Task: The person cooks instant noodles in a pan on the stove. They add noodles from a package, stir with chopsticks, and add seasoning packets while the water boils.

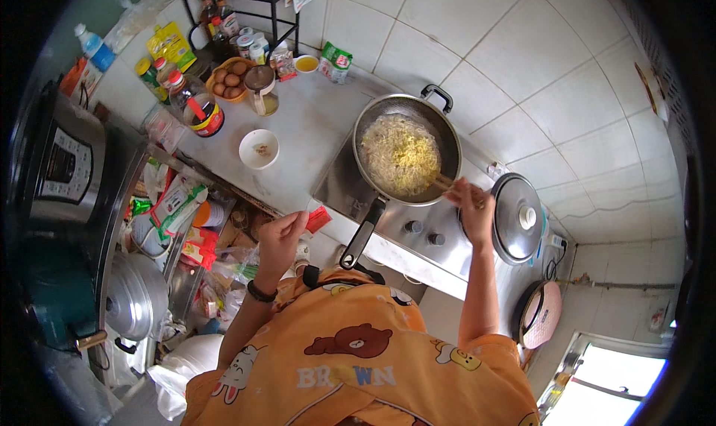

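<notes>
My left hand [283, 241] pinches a small red packet [319, 219] between thumb and fingers, off the front edge of the counter. In my right hand [473, 208] are wooden chopsticks [443, 181], whose tips reach into the food at the pan's near right side. The deep frying pan [452, 145] stands on the steel gas stove [358, 187], its black handle [363, 233] pointing towards me. Inside lie pale noodles in liquid [386, 157], with yellow crumbly pieces [417, 152] on top. Left of the pan, a white bowl [259, 148] holds a few brownish bits.
Sauce bottles [196, 104], a basket of eggs [229, 80], a lidded glass jug [262, 90] and a small bowl of yellow liquid [306, 64] stand at the back left. A pan lid [517, 219] rests beside my right forearm. Stove knobs [414, 227] line the front.
</notes>
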Demonstrator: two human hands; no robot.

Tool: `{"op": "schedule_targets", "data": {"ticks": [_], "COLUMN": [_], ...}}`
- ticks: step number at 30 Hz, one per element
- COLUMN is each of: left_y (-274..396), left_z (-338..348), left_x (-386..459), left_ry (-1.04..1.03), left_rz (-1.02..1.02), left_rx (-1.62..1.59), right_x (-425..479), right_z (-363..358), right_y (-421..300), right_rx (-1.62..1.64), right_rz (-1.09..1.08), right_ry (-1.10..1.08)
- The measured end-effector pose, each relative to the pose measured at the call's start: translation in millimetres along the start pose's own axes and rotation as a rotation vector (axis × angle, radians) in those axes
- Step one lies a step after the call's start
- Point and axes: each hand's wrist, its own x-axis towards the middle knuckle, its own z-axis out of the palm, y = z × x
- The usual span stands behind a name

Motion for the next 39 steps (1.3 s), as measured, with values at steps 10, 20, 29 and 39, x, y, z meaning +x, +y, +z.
{"op": "schedule_targets", "data": {"ticks": [10, 20, 29, 39], "left_y": [55.8, 88.7, 92.8, 2.8], "left_z": [24.5, 125.0, 214.4, 230.3], "left_x": [33.5, -2.8, -73.7, -89.4], "left_ry": [-0.330, -0.807, -0.964, -0.879], "left_rz": [-0.075, 0.795, 0.890, 0.411], "left_rx": [-0.325, 0.162, 0.154, 0.332], "right_x": [-91.9, -163.8, -264.6, -464.0], "right_z": [46.5, 21.4, -69.0, -221.4], "right_y": [-31.0, -61.2, -10.2, 180.0], "right_rx": [-0.457, -0.909, -1.090, -1.259], "right_rz": [-0.431, -0.561, -0.342, 0.506], "right_ry": [0.198, 0.213, 0.447, 0.512]}}
